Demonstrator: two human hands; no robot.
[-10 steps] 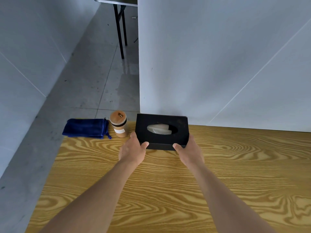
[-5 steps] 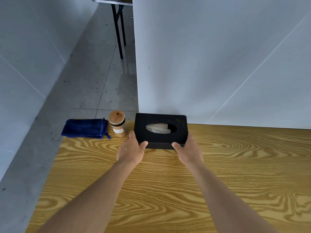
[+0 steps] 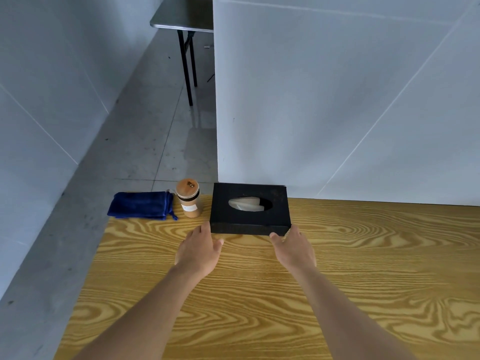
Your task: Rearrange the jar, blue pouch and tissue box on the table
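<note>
I see my left hand [image 3: 198,252] and right hand [image 3: 294,249], grip relaxed and apart, at the near corners of the black rectangular tissue box [image 3: 249,209] on the wood-grain surface [image 3: 259,294]; the round wooden-lidded jar [image 3: 189,198] and folded blue fabric pouch [image 3: 141,205] look unplaced.

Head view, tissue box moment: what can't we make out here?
- Jar: its label is too small to read.
- Tissue box: its far side and base are hidden by its own body, so how close it sits to the white wall is unclear.
- Left hand and right hand: seen from the back, with palms hidden, so any contact or grip at the box corners is unclear.
- Blue pouch: its contents are hidden by the cloth.
</note>
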